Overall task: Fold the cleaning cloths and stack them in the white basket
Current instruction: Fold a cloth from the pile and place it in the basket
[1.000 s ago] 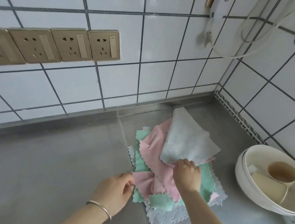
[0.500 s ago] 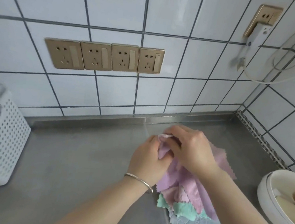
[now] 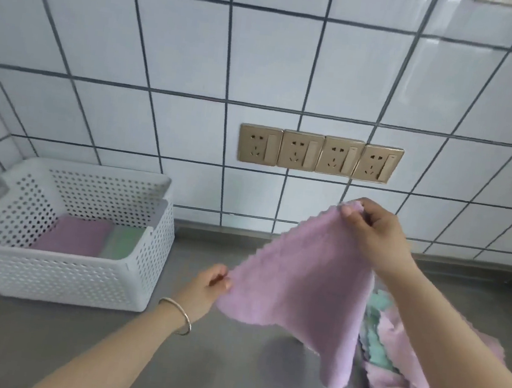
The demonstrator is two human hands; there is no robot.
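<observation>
Cloth [image 3: 298, 291], a pink one, hangs in the air over the bench [image 3: 228, 366], stretched between my two hands. My right hand [image 3: 377, 236] sits at about 2 o'clock from the frame's centre, its fingers [image 3: 350, 210] pinching the cloth's top corner. My left hand [image 3: 205, 287], lower and at about 6 o'clock, pinches the cloth's left corner between thumb and fingers; a bangle [image 3: 180, 316] circles that wrist. The cloth's lower corner droops free toward 5 o'clock.

I see the basket [image 3: 57, 273] at 9 o'clock, standing on the bench against the tiled wall [image 3: 168, 56], well apart from the held cloth. Inside it lie two folded cloths side by side, a pink one [image 3: 77, 234] and a green one [image 3: 125, 241] to its right.

At 4 o'clock, under my right forearm, a pile [image 3: 387, 378] of unfolded pink and green cloths lies on the bench. Four sockets [image 3: 320, 154] line the wall at 12 o'clock.
</observation>
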